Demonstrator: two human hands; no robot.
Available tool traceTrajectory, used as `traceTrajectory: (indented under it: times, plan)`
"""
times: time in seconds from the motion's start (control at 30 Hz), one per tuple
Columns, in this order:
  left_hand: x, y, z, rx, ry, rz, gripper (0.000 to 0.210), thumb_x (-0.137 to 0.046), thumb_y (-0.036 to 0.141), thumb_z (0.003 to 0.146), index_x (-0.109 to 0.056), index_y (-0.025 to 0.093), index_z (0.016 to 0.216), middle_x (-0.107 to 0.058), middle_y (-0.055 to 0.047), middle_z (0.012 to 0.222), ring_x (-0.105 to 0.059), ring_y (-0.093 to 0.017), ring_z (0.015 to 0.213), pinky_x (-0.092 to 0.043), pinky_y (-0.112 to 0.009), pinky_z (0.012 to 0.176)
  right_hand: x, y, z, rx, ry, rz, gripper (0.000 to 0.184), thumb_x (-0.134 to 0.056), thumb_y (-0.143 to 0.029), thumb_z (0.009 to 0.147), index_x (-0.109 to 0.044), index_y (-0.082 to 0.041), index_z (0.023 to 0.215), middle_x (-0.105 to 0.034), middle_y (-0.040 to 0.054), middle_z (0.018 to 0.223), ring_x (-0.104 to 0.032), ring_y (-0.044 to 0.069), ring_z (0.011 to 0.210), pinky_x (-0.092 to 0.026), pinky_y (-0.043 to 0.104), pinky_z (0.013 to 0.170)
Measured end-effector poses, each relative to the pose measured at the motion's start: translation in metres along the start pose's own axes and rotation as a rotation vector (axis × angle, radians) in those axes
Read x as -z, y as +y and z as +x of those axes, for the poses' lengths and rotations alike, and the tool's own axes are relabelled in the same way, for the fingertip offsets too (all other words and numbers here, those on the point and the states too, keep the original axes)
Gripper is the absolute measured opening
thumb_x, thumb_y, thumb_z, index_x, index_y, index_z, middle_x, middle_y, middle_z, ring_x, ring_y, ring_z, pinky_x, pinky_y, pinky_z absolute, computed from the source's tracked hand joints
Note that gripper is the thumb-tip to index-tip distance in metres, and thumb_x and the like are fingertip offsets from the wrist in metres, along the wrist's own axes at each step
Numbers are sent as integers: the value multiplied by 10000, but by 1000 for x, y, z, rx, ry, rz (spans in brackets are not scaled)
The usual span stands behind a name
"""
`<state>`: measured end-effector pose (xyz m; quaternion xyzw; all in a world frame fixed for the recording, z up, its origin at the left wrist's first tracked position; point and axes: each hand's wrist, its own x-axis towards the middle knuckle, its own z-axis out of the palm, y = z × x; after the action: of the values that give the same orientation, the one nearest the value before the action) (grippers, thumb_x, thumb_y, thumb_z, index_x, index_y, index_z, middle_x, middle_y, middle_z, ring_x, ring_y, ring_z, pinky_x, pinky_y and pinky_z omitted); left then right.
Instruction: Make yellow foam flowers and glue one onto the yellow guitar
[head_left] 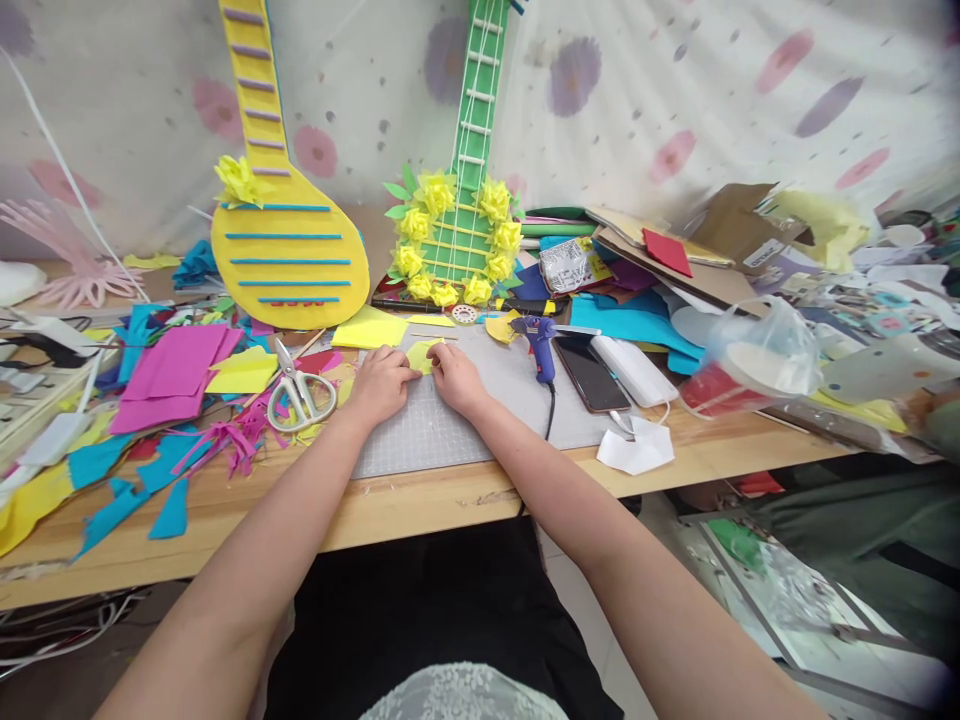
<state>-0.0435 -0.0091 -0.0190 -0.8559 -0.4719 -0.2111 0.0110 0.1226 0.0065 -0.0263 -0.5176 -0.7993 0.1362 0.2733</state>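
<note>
A small piece of yellow paper (420, 356) lies between my hands on a grey cutting mat (427, 430). With fingers curled, my left hand (381, 384) holds its left edge. My right hand (456, 378) pinches the paper at its right side, thumb and fingers close together. The fingertips are partly hidden. Just left of my left hand are scissors (298, 392) with pale handles. A purple hot glue gun (537, 345) rests on the mat to the right of my right hand. More yellow sheets (369, 328) lie behind my left hand.
Behind the mat stand a yellow paper guitar (289, 245) and a green one (469, 225) ringed with yellow flowers. Magenta sheets (176, 375) and blue scraps spread left. A phone (589, 372), white power bank (634, 370) and bagged cup (750, 370) sit right.
</note>
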Motion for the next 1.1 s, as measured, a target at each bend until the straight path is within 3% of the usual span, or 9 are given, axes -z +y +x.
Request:
traceTrajectory:
  times: [0.13,0.3,0.67,0.9,1.1]
  plan:
    - [1,3,-1,-37,36,51,392,-464,73,752,-721,255,985,-602,-88,871,-458,-258,946,-392,-430,845,-5,2,2,-38,-9,19,259,-376,-66,802,-518,-162,997,-593,79,950,-508,187,909,-405,319,819]
    - [-1,3,0,-108,10,59,404,-472,89,768,-717,312,999,-578,-79,896,-450,-244,928,-393,-425,840,-7,4,3,-44,0,47,254,-373,-65,796,-516,-169,980,-585,72,944,-510,179,898,-409,326,824]
    - [10,-9,-3,29,82,52,276,-498,71,730,-717,230,671,-614,-64,818,-476,-238,902,-408,-416,836,-4,2,2,-48,-34,10,251,-381,-78,820,-520,-143,1019,-584,100,987,-514,197,933,-409,333,859]
    - [0,-17,-3,92,153,-13,435,-505,77,713,-640,204,1107,-573,-84,1060,-476,-240,1029,-415,-392,916,-1,2,0,-19,-1,10,279,-361,-74,821,-518,-166,1033,-598,85,991,-522,200,958,-414,336,854]
    - [-1,-13,3,11,152,27,211,-490,181,824,-698,209,850,-630,-73,940,-524,-229,927,-441,-389,827,8,2,-4,31,54,54,293,-412,-102,796,-516,-192,1055,-625,53,949,-542,184,923,-425,310,808]
